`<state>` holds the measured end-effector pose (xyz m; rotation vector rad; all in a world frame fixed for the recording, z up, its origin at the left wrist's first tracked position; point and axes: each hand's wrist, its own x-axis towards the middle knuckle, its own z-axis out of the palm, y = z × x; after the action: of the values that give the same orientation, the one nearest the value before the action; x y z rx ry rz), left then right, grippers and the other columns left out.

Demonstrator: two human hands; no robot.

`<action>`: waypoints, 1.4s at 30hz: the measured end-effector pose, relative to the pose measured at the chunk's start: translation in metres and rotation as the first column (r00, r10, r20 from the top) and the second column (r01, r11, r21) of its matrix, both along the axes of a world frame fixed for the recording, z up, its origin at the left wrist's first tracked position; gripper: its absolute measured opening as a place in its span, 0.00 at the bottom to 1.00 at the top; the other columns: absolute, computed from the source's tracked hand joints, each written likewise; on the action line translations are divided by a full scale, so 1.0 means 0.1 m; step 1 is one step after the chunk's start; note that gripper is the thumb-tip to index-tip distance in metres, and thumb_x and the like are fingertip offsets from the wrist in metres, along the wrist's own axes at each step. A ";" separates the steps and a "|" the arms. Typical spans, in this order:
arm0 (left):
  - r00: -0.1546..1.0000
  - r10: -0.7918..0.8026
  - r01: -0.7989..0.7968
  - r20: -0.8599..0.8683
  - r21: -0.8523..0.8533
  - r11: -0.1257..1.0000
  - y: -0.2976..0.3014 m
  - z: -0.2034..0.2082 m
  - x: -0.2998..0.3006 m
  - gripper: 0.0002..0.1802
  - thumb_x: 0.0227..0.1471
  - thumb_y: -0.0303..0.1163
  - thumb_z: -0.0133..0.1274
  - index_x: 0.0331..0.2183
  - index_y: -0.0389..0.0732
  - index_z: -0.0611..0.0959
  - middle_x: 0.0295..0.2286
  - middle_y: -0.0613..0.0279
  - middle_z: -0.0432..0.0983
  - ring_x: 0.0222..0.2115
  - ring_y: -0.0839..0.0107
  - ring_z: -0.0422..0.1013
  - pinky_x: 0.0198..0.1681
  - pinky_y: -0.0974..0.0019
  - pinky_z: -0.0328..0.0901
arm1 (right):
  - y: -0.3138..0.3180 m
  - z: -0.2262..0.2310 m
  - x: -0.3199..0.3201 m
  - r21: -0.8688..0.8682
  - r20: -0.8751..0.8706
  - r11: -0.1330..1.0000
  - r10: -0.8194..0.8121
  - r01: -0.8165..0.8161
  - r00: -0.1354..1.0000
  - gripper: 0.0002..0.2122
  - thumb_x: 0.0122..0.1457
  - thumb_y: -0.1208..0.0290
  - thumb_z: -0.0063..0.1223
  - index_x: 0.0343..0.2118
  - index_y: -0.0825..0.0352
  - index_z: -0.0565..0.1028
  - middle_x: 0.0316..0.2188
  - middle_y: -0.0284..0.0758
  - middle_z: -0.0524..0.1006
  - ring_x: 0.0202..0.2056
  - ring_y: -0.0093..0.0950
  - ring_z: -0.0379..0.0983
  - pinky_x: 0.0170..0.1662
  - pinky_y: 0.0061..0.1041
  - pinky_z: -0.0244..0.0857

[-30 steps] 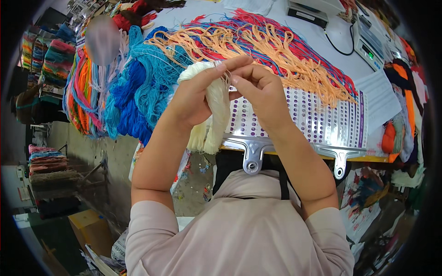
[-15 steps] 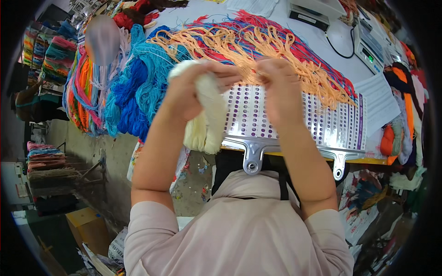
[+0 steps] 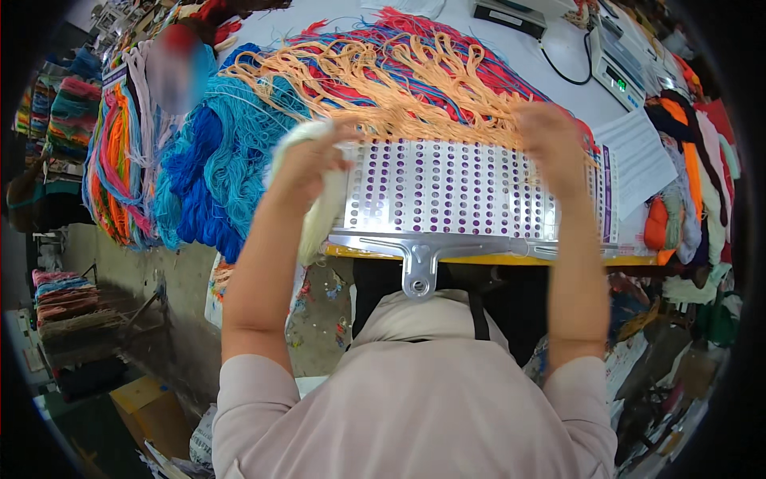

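A skein of cream yarn hangs in my left hand, draped over it between thumb and fingers and falling past the table's front edge. The fingers of that hand are partly curled. My right hand is over the right part of the perforated white board, its fingers drawn together and blurred; whatever they pinch is too small to make out. Orange threads lie in a row along the board's far edge, over red and blue threads.
Turquoise and blue skeins hang over the table's left side, beside multicoloured hanks. A metal clip grips the board's near edge. Scales and a paper sheet lie at right, near more hanging yarn.
My hands have moved apart: the left, with the cream skein, to the left, the right hand to the right. The view has shifted slightly, and more of the board shows between them.
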<state>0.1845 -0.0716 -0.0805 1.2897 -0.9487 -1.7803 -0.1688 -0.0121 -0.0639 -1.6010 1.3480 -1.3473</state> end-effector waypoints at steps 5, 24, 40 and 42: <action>0.952 -0.223 0.211 0.209 0.079 0.974 0.03 -0.28 -0.43 0.17 0.49 0.32 0.54 0.43 0.39 0.80 0.28 0.68 0.76 0.16 0.81 0.59 0.24 0.73 0.61 | -0.49 -0.86 1.13 0.310 -0.048 0.942 0.149 -0.127 0.988 0.09 0.53 0.74 0.48 0.37 0.68 0.74 0.22 0.34 0.76 0.23 0.22 0.72 0.28 0.23 0.64; 0.986 0.091 -0.081 0.137 -0.079 0.994 -0.18 -0.13 -0.30 0.07 0.47 0.33 0.55 0.29 0.41 0.79 0.24 0.67 0.72 0.18 0.80 0.62 0.22 0.75 0.59 | -0.42 -0.79 1.16 0.228 -0.356 0.974 0.090 -0.007 0.930 0.09 0.54 0.73 0.47 0.39 0.63 0.68 0.26 0.37 0.77 0.29 0.34 0.75 0.33 0.32 0.66; 0.887 0.022 -0.008 0.461 -0.033 0.999 -0.32 0.14 -0.30 0.06 0.45 0.32 0.54 0.25 0.40 0.80 0.19 0.66 0.72 0.16 0.76 0.66 0.18 0.73 0.60 | -0.38 -0.91 1.08 0.177 -0.408 0.984 0.053 0.022 0.911 0.08 0.58 0.75 0.44 0.40 0.65 0.70 0.30 0.38 0.76 0.32 0.32 0.74 0.37 0.29 0.65; 0.992 0.075 -0.068 0.105 -0.071 0.995 -0.82 0.03 0.50 0.06 0.45 0.30 0.52 0.25 0.38 0.80 0.18 0.65 0.72 0.16 0.77 0.67 0.17 0.74 0.62 | -0.36 -0.85 1.11 0.201 -0.368 0.979 0.050 0.027 0.928 0.08 0.58 0.74 0.44 0.40 0.65 0.71 0.30 0.40 0.77 0.33 0.38 0.74 0.37 0.33 0.66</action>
<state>0.2348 -0.1536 -0.0776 1.3707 -1.0001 -1.6246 -0.0576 -0.0486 -0.1494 -1.7750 1.6358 -0.8886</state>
